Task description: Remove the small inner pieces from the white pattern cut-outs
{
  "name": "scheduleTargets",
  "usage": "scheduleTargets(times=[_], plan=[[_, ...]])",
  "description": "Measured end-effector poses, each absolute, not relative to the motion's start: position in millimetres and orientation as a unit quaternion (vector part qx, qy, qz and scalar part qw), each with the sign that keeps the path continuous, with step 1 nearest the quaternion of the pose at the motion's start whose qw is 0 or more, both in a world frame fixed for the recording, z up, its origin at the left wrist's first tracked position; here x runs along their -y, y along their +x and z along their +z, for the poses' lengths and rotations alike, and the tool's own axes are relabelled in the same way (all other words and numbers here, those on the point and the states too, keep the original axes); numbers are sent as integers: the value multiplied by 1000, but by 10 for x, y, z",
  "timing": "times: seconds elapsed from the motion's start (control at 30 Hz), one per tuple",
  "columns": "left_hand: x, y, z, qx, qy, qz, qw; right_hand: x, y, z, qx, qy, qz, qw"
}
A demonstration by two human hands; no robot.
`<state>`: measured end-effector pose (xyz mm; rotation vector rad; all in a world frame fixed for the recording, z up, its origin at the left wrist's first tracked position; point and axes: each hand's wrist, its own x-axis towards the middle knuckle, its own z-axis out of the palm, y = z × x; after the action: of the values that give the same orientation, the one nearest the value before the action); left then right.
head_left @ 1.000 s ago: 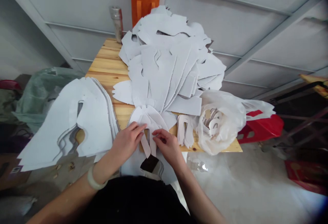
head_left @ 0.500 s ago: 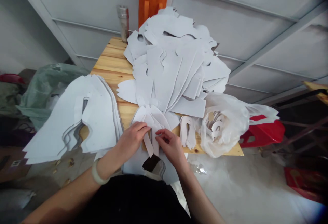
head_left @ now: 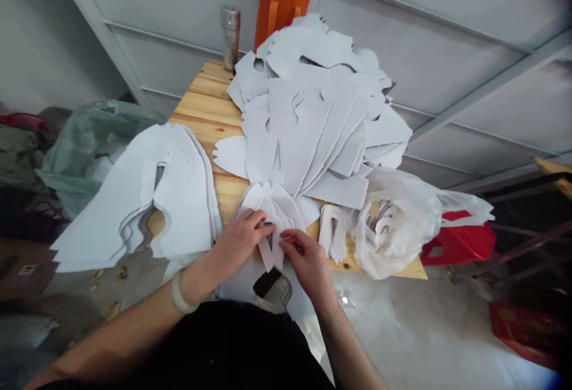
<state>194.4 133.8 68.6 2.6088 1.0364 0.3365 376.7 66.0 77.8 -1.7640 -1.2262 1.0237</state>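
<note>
A white cut-out piece (head_left: pixel 267 253) with two narrow strips lies over a stack of larger white pieces (head_left: pixel 286 199) at the table's front edge. My left hand (head_left: pixel 243 238), a pale bangle on its wrist, has its fingers closed on the left strip near its top. On the right side, my right hand (head_left: pixel 306 256) pinches at the edge of the other strip, thumb and forefinger close together. Lower parts of the stack hang over the edge towards my dark clothing. A small stack of U-shaped white pieces (head_left: pixel 331 232) lies to the right of my right hand.
A big heap of white cut-outs (head_left: pixel 304 122) covers the wooden table (head_left: pixel 196 107). Another stack (head_left: pixel 179 199) overhangs its left side. A clear bag (head_left: pixel 397 229) of scraps sits at the right, by a red object (head_left: pixel 465 238). A bottle (head_left: pixel 231 39) and orange bag (head_left: pixel 283 6) stand behind.
The view has shifted, so the table and stacks appear slightly farther right. My left hand's thumb and fingers have moved a little over the top of the strips; my right hand stays at the right strip.
</note>
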Motion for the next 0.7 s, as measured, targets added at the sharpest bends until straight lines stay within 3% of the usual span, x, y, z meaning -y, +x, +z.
scheduleTargets(times=[0.7], plan=[[-1320,1945,621,-367,910,142,129,-503,3746,736,386,-666,480,421]])
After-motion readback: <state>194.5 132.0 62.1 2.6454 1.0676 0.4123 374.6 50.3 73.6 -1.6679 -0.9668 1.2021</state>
